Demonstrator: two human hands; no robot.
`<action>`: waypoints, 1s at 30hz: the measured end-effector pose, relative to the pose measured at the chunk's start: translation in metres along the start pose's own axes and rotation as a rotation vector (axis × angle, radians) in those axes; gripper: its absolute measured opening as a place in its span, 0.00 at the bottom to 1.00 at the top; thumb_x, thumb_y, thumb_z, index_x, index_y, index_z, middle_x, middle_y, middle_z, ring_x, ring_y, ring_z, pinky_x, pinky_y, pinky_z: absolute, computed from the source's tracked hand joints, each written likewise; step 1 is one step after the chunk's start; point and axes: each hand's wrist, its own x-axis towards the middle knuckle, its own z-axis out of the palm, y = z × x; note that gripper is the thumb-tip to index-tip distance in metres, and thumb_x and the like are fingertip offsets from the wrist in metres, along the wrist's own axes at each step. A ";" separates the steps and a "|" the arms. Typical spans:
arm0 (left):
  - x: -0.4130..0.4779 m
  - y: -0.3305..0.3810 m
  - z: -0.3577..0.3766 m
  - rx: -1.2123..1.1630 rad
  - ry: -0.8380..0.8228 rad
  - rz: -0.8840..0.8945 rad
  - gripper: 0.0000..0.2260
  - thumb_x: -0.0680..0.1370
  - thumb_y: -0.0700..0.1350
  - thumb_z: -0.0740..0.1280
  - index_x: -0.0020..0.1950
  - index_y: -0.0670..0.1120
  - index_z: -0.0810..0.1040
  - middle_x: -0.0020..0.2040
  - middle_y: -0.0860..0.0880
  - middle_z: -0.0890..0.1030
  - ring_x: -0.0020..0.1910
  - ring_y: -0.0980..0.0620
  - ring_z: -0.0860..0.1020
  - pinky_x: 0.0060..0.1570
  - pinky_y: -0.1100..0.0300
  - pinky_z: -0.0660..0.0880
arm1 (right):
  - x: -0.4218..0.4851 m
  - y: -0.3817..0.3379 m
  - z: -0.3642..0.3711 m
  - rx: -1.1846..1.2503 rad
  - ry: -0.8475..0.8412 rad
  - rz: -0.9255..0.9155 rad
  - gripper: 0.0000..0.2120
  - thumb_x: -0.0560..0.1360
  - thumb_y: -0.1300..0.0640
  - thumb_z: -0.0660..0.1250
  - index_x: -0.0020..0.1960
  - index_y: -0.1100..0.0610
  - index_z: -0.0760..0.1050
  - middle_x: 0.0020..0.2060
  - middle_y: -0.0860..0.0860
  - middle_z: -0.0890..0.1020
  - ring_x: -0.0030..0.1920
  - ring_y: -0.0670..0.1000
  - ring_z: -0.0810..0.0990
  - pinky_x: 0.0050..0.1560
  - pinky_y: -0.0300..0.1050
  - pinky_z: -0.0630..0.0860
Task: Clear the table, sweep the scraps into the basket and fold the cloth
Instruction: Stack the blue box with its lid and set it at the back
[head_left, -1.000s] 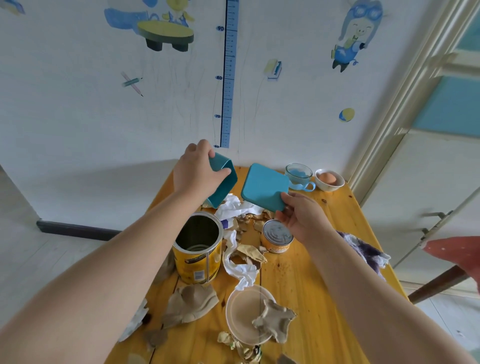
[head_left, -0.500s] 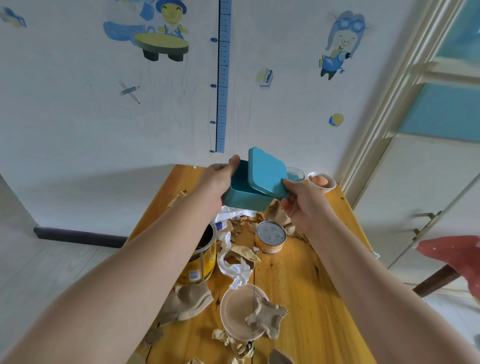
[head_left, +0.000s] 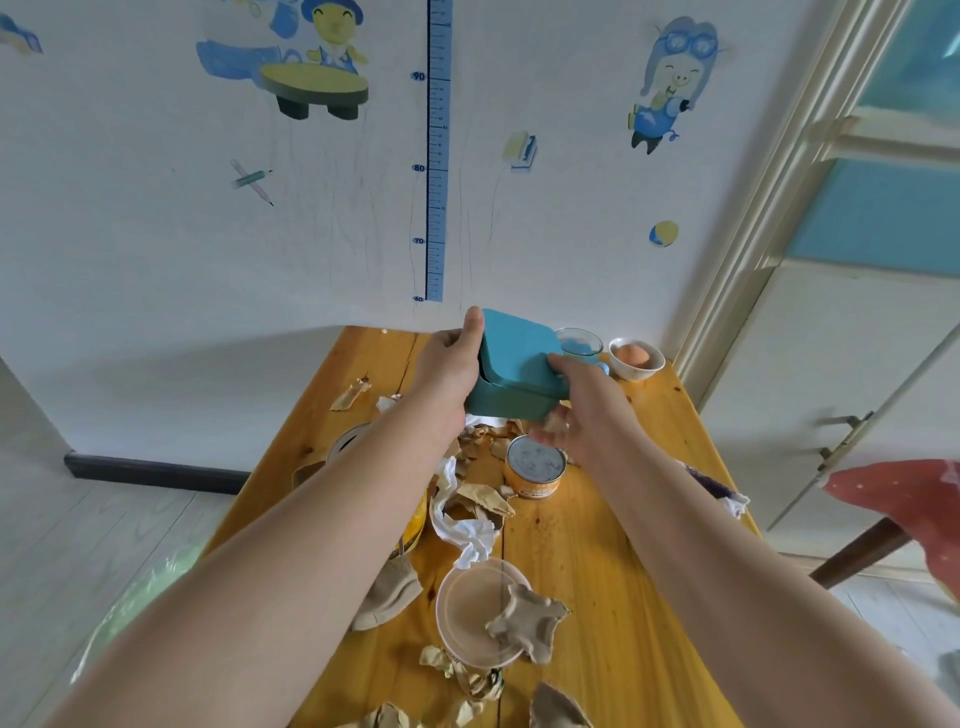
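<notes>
Firstly, nearest the wearer, brown paper scraps (head_left: 524, 618) were noted strewn across the tabletop (head_left: 613, 571), one of them lying on a clear round disc (head_left: 462, 603). Just beyond, a crumpled white paper (head_left: 462, 530) was recorded. Beside it stood a small sealed tin (head_left: 535, 465) and a large yellow tin (head_left: 415, 519), the latter mostly hidden behind the left forearm. A dark patterned cloth (head_left: 717, 488) was seen bunched at the right edge of the tabletop, not yet folded.

Further out, a teal box (head_left: 511, 402) was held above the litter. It was gripped at its left side by the left hand (head_left: 449, 364), with the thumb raised against the far corner. A teal lid (head_left: 519, 353) was set on top of the box and was pinched at its right edge by the right hand (head_left: 582, 410), thumb on top; the lower fingers were blurred. A dark gap showed at the left, so the lid was judged not fully seated.

Behind the box, a glass cup (head_left: 579, 345) and a small bowl (head_left: 636, 358) holding an egg were noted at the far end.

The clearing step was judged to be in hand, at an early stage. The lid would next need pressing down evenly and the closed box carrying off the tabletop. The basket could not be identified with certainty.
</notes>
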 end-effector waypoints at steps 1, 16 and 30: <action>0.001 -0.001 0.002 0.019 0.007 0.019 0.19 0.77 0.60 0.55 0.53 0.46 0.72 0.49 0.46 0.78 0.49 0.48 0.77 0.49 0.52 0.76 | 0.000 0.001 0.001 -0.008 -0.021 0.001 0.12 0.77 0.54 0.63 0.59 0.51 0.67 0.54 0.53 0.75 0.57 0.57 0.75 0.49 0.63 0.77; 0.000 -0.010 0.013 0.089 -0.055 -0.003 0.17 0.78 0.61 0.53 0.43 0.50 0.71 0.52 0.40 0.79 0.53 0.41 0.79 0.56 0.43 0.76 | 0.001 0.004 0.000 -0.221 -0.092 -0.211 0.19 0.80 0.53 0.55 0.70 0.46 0.61 0.58 0.53 0.74 0.56 0.54 0.76 0.48 0.52 0.80; 0.006 -0.016 0.023 0.072 -0.041 0.154 0.08 0.80 0.50 0.55 0.58 0.53 0.70 0.54 0.46 0.73 0.55 0.44 0.74 0.54 0.45 0.75 | 0.014 0.012 -0.005 -0.024 -0.073 -0.217 0.17 0.81 0.52 0.51 0.69 0.46 0.66 0.54 0.51 0.75 0.55 0.54 0.76 0.38 0.46 0.77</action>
